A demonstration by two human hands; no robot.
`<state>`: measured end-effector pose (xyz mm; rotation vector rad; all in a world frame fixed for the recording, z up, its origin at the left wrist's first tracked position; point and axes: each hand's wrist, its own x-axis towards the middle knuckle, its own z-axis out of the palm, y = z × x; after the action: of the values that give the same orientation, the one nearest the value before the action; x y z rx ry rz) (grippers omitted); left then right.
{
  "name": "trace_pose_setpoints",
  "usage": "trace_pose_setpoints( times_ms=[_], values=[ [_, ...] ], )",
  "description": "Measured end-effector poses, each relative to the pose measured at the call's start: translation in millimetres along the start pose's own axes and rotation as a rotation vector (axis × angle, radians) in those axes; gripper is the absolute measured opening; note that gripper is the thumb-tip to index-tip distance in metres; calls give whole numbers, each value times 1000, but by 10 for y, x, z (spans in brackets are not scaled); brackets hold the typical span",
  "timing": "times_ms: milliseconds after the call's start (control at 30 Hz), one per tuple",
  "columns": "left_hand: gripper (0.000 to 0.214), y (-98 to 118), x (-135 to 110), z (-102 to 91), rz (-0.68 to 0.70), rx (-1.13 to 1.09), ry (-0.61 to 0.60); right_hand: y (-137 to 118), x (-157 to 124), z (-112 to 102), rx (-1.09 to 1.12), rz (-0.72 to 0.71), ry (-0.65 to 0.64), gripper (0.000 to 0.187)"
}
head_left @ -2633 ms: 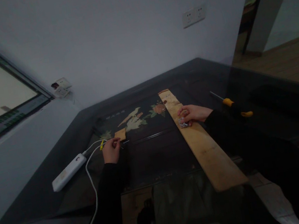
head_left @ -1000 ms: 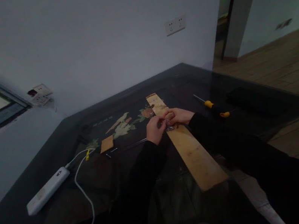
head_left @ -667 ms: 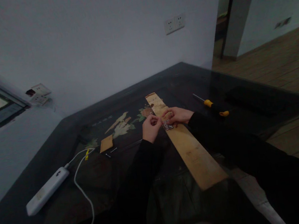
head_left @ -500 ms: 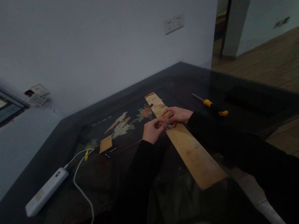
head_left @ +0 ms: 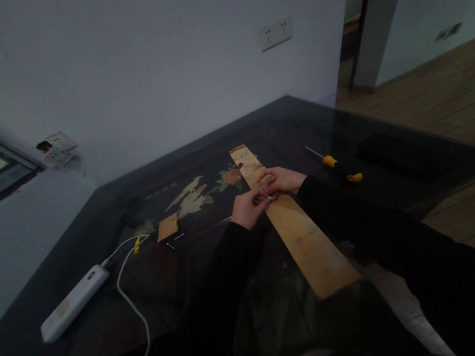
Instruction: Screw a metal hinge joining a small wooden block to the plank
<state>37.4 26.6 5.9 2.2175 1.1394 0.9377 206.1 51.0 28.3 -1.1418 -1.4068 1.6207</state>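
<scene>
A long pale wooden plank lies lengthwise on the dark table, its near end reaching past the edge towards my lap. Over its middle my two hands meet, with the fingertips pinched together. My left hand comes from the left and grips a small shiny metal piece. My right hand closes on the same piece from the right and rests against the plank. Fingers cover most of the metal, so its exact kind cannot be made out. A thin metal rod lies beside my left wrist.
Right of the plank lies a screwdriver with a yellow and black handle. To the left are a small wooden block, a few small screws or nails, and a white power strip with its cable. A wall stands behind the table.
My left hand has shifted slightly right, closer to the right hand. Less of the metal piece shows between the fingers now. The plank stays in place.
</scene>
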Motion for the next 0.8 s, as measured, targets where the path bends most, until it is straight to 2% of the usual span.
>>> trace_pose_setpoints(
  times_ms=[233,333,400,500,633,733,800],
  values=[
    [11,97,0,-29,-10,-69,115,-4,-7,0,-79,-30,7,38],
    [10,140,-5,-114,5,-115,203,4,3,-12,-80,-35,0,39],
    [12,108,-39,-238,12,-130,251,11,15,-19,-75,-37,8,39],
    [18,-75,-173,-580,9,-59,322,25,37,-22,-79,-49,9,38],
    [22,-490,-541,-1238,-54,210,475,37,49,-16,-91,-47,13,37],
    [22,-801,-903,-1676,-58,513,447,36,41,-10,-83,-52,8,35],
    [23,-969,-1129,-1866,-48,654,388,32,34,-8,-82,-45,12,35]
  ],
)
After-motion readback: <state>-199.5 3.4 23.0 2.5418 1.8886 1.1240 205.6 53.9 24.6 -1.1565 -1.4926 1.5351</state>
